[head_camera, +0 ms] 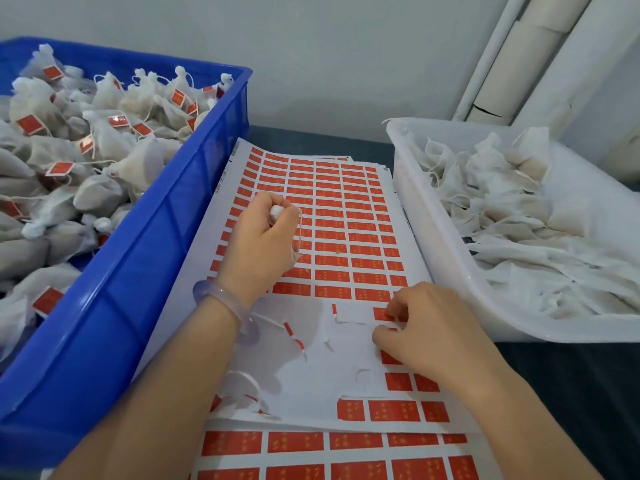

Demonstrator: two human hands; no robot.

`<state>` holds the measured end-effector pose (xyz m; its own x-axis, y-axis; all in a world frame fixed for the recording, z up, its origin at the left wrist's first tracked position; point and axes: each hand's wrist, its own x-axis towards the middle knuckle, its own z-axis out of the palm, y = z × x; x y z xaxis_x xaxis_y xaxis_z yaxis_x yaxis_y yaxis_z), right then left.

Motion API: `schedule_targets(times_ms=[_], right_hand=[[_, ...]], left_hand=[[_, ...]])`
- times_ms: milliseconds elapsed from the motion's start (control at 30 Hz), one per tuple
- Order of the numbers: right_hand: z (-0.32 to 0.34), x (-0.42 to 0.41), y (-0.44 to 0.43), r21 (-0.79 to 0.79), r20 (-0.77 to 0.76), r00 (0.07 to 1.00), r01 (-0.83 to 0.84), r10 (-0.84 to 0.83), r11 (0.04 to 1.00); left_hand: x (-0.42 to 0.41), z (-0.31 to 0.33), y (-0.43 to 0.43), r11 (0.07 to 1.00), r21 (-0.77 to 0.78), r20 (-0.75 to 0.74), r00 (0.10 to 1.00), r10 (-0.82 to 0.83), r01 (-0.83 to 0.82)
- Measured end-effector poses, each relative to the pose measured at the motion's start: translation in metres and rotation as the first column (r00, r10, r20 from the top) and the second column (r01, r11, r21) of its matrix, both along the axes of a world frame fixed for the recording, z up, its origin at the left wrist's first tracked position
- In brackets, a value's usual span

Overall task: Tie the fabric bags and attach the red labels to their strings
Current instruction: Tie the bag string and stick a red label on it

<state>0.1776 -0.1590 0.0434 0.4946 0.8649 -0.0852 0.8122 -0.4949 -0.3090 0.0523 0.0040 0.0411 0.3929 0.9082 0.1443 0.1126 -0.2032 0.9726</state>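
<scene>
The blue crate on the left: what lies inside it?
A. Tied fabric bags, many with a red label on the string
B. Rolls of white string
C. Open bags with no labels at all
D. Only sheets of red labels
A: the blue crate is heaped with tied fabric bags, and many of them carry a red label on the string.

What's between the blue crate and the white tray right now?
Head view: stacked red-label sheets, with the left hand and right hand above them.
</scene>
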Motion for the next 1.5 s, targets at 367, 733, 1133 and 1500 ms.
schedule_targets(times_ms=[367, 733, 1133, 1500], right_hand=[[-0.019, -0.005, -0.017, 0.088, -0.093, 0.990, -0.095, 0.103, 0.992], [-0.004, -0.007, 0.010, 0.039, 0.035, 0.998, -0.044, 0.042, 0.998], [-0.001, -0.002, 0.012, -0.016, 0.032, 0.999, -0.030, 0.030, 0.999], [0.001, 0.003, 0.012, -0.037, -0.033, 0.999, -0.026, 0.025, 0.999]], left_hand=[[0.002, 0.000, -0.005, 0.999, 0.038, -0.086, 0.996, -0.003, 0.006], [0.001, -0.008, -0.002, 0.999, 0.001, -0.185, 0.982, -0.035, 0.035], [0.000, -0.010, -0.003, 0.998, 0.036, -0.177, 0.983, -0.038, 0.045], [0.001, -0.012, -0.002, 0.998, 0.050, -0.199, 0.980, -0.024, 0.034]])
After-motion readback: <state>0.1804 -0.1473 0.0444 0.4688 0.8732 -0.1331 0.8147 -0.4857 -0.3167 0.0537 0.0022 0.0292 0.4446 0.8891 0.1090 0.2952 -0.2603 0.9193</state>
